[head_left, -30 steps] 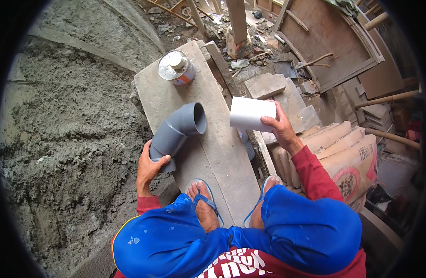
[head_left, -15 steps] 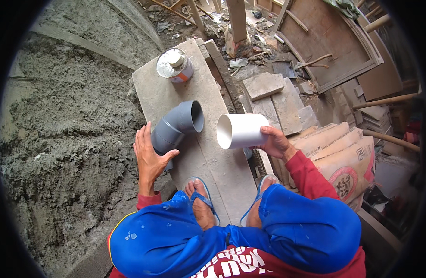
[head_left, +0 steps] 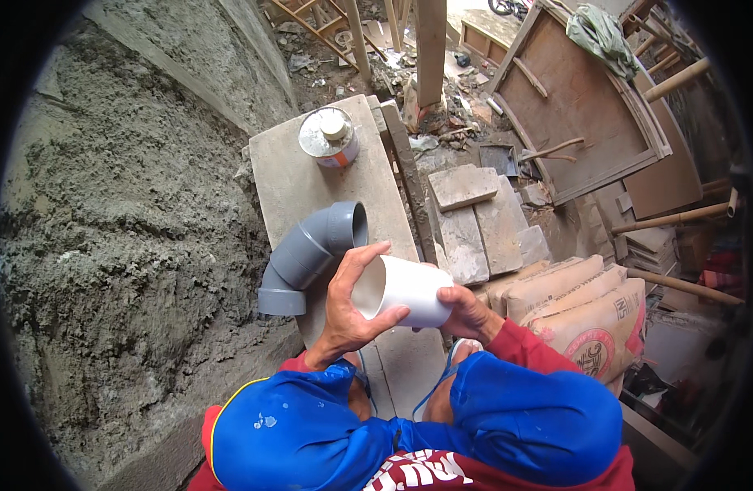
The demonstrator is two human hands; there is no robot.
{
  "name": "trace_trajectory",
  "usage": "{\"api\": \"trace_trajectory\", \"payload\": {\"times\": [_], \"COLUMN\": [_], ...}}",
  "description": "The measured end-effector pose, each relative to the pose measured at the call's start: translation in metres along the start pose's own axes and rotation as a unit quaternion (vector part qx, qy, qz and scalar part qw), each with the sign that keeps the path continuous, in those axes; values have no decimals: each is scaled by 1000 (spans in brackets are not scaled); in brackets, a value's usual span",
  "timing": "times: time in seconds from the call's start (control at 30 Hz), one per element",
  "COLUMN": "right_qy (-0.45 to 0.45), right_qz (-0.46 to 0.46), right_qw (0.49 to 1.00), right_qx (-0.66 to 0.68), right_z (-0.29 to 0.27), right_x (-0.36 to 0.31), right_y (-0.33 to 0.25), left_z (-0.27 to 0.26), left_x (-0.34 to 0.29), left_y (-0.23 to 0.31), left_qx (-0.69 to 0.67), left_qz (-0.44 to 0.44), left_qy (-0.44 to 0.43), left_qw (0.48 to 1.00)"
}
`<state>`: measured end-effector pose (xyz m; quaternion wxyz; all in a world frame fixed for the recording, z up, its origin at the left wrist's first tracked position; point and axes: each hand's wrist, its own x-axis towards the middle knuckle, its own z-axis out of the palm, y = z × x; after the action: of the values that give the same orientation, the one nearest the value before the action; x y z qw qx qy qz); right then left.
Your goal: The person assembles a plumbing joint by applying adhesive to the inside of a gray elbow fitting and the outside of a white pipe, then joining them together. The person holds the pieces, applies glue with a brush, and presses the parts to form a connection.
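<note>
A short length of white plastic pipe (head_left: pixel 415 293) is between my two hands, lying sideways above my feet. My left hand (head_left: pixel 352 307) curls around its open left end, thumb and fingers on the rim. At the other end my right hand (head_left: pixel 470 314) grips the pipe, thumb on the near side. Just beyond my left hand, a grey plastic pipe elbow (head_left: pixel 304 252) rests on the plank, one mouth facing right and the other downward. Farther off stands a round metal can (head_left: pixel 328 137) with a white cap.
I squat on a dusty plank (head_left: pixel 290 176). A rough cement wall (head_left: pixel 139 237) rises along the left. Stacked concrete blocks (head_left: pixel 483 225) and full paper sacks (head_left: pixel 585 307) lie on the right. Beyond are a wooden post (head_left: pixel 430 57), a leaning wooden panel (head_left: pixel 585 102) and scattered rubble.
My left hand has left the grey elbow and taken hold of the white pipe's open end. My right hand has brought the pipe nearer to me. The view has shifted slightly.
</note>
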<state>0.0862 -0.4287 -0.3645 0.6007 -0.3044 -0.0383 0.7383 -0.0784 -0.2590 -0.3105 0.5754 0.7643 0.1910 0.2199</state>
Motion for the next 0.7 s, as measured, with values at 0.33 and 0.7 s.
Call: {"api": "trace_trajectory", "payload": {"times": [0.33,0.7], "right_qy": [73,105], "right_qz": [-240,-255], "right_qw": [900,731], "right_qx": [-357,-624], "right_z": [24,5], "right_x": [-15,-28], "right_y": [-13,0], "left_z": [-3,-4], "left_x": [-4,-27], "left_y": [-5,-21], "left_qx": [-182,-205], "left_qz": [-191,-244], "left_qy": [0,-76], "left_qw": [965,945]}}
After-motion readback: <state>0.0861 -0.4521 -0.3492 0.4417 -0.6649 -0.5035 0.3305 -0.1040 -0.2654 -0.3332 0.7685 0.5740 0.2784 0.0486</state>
